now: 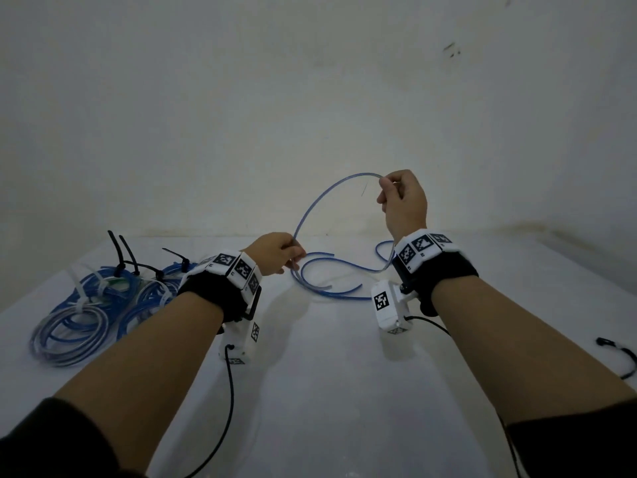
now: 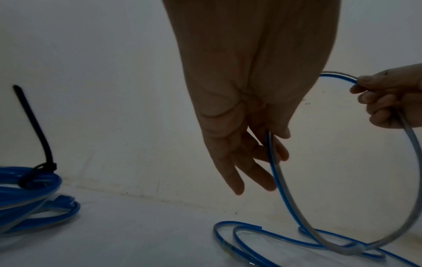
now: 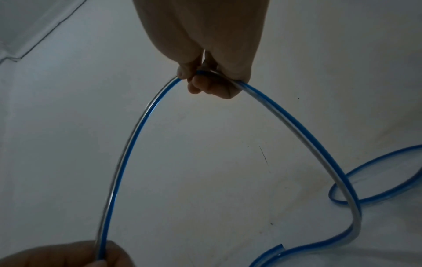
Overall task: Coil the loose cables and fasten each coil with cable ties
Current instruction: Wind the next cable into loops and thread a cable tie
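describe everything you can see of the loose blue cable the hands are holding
The loose cable is thin and flexible, blue down one side and clear or grey down the other, plastic-looking. It arches up between the left hand, which pinches it low, and the raised right hand, which grips the top of the arch. From there it drops to the white table, where the rest lies in open curves, uncoiled and untied.

A white desk (image 1: 327, 391) fills the lower part of the head view and meets a pale, scuffed wall (image 1: 275, 98) that bears a few dark marks high on the right. Near the desk's right edge lies a short black cord (image 1: 624, 357), curved and well apart from everything else. In the right wrist view a thin dark line (image 3: 45, 32) runs along the wall at the upper left.
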